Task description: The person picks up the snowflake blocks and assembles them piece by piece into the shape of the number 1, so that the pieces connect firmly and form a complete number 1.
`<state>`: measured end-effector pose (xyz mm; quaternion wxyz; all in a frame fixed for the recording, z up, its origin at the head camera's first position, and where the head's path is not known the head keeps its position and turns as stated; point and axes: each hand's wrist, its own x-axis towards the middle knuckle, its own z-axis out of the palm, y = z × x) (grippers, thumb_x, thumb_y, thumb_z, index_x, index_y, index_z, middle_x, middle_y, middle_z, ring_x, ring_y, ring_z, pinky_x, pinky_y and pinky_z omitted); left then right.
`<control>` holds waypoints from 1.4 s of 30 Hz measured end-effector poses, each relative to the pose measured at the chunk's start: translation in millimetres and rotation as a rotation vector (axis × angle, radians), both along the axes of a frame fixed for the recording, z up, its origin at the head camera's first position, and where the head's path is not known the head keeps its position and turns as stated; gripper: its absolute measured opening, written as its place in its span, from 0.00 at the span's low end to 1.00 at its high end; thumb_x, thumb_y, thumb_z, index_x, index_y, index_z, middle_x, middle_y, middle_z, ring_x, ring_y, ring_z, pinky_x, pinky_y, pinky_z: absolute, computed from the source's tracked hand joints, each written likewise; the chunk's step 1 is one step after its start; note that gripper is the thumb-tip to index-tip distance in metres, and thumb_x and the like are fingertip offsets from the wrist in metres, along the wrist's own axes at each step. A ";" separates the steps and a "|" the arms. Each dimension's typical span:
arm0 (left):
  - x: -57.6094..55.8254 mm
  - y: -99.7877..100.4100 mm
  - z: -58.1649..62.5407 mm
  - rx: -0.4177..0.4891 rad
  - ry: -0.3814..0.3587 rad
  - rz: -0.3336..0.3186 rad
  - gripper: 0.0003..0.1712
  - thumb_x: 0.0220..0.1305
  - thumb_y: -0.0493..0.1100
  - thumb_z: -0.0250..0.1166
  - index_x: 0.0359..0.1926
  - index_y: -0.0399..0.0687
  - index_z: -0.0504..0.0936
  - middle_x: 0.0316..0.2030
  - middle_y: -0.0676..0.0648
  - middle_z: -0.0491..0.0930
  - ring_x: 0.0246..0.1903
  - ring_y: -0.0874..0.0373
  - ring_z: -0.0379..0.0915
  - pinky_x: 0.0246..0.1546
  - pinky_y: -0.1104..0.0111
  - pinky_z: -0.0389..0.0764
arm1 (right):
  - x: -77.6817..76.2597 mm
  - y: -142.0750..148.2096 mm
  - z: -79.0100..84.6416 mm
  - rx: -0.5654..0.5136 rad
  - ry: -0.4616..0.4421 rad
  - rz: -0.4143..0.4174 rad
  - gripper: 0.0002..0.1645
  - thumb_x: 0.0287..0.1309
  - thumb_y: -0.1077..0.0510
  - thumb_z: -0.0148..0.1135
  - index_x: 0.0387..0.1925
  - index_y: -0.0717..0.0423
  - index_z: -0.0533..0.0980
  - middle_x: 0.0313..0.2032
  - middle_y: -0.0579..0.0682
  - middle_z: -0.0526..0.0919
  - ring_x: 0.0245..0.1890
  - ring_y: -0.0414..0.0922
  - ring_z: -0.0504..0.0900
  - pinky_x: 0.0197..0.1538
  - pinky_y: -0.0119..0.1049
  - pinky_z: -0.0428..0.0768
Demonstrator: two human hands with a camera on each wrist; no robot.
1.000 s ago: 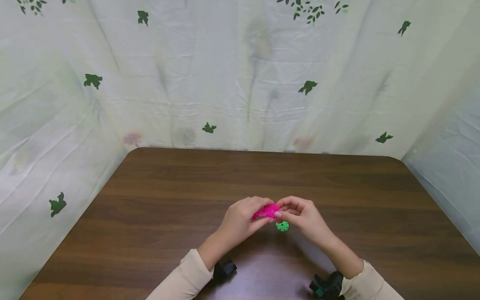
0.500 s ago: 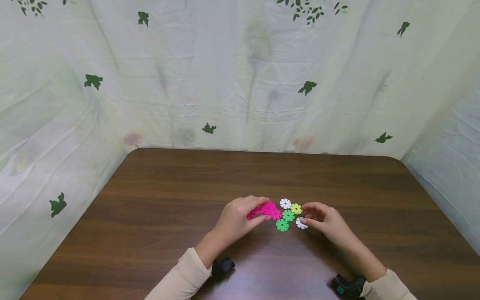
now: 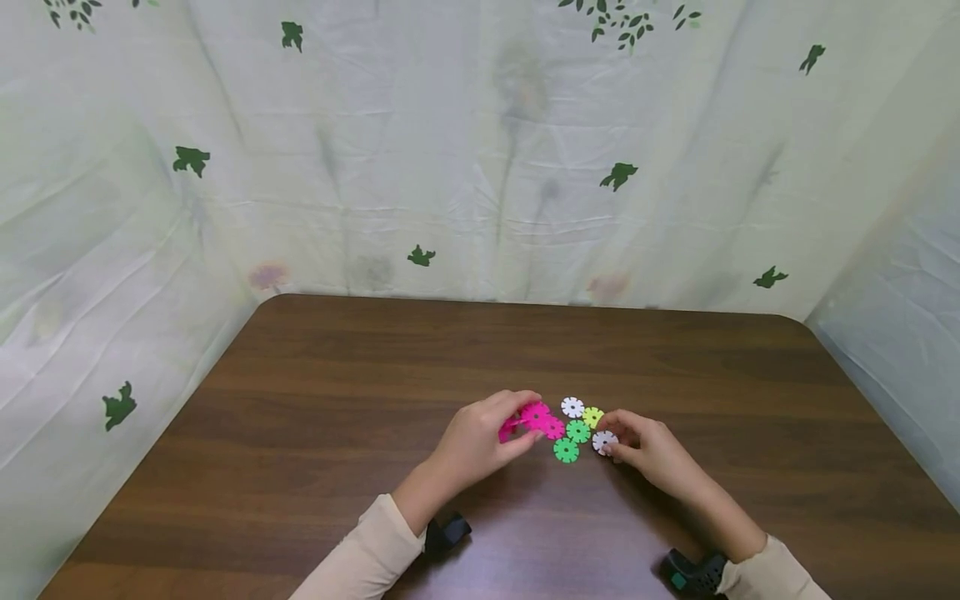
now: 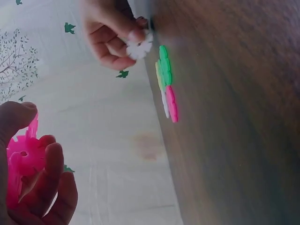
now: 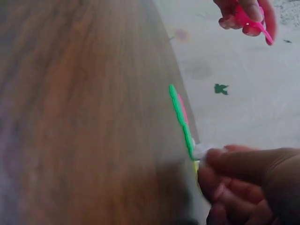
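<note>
Shows smooth plastic in the pink notched discs (image 4: 33, 161), satiny wood grain across the tabletop (image 3: 375, 358), creased cloth in the backdrop (image 3: 450, 167).

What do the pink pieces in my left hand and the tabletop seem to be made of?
Pink pieces: probably smooth plastic, given the even color and regular notches. Tabletop: wood or wood-look laminate, satiny, given the streaky grain and soft glare.

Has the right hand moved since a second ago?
Yes, rightward: in the head view, the right hand is now farther right of the lower green disc.
</note>
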<state>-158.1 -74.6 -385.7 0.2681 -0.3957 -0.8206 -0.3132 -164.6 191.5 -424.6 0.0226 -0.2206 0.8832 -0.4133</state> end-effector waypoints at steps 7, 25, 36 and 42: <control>1.0 1.2 -2.0 0.026 -0.042 0.013 0.24 0.43 0.45 0.73 0.42 0.42 0.78 0.33 0.52 0.78 0.27 0.66 0.69 0.28 0.79 0.70 | 2.7 -15.0 22.3 -0.143 -0.028 0.023 0.13 0.51 0.68 0.61 0.41 0.64 0.73 0.31 0.53 0.78 0.26 0.45 0.79 0.29 0.36 0.78; 3.7 4.5 -3.1 0.042 -0.142 -0.046 0.21 0.47 0.44 0.71 0.42 0.41 0.77 0.36 0.50 0.78 0.29 0.65 0.71 0.32 0.80 0.72 | 13.1 -49.9 52.4 -0.221 0.255 0.063 0.08 0.46 0.66 0.65 0.28 0.52 0.76 0.25 0.42 0.78 0.22 0.37 0.73 0.21 0.32 0.72; 6.3 6.3 -1.9 0.075 -0.215 -0.078 0.20 0.49 0.43 0.70 0.42 0.41 0.75 0.34 0.50 0.78 0.28 0.64 0.71 0.31 0.80 0.71 | 15.6 -54.7 56.3 -0.277 0.396 0.095 0.13 0.40 0.73 0.66 0.27 0.56 0.77 0.24 0.46 0.79 0.19 0.37 0.70 0.19 0.30 0.69; 8.0 7.0 -2.4 0.086 -0.272 -0.089 0.19 0.48 0.44 0.70 0.41 0.43 0.75 0.31 0.51 0.77 0.26 0.64 0.69 0.28 0.80 0.71 | 7.6 -52.6 43.1 -0.296 0.423 0.140 0.12 0.40 0.71 0.67 0.28 0.55 0.78 0.25 0.44 0.80 0.21 0.36 0.73 0.21 0.29 0.71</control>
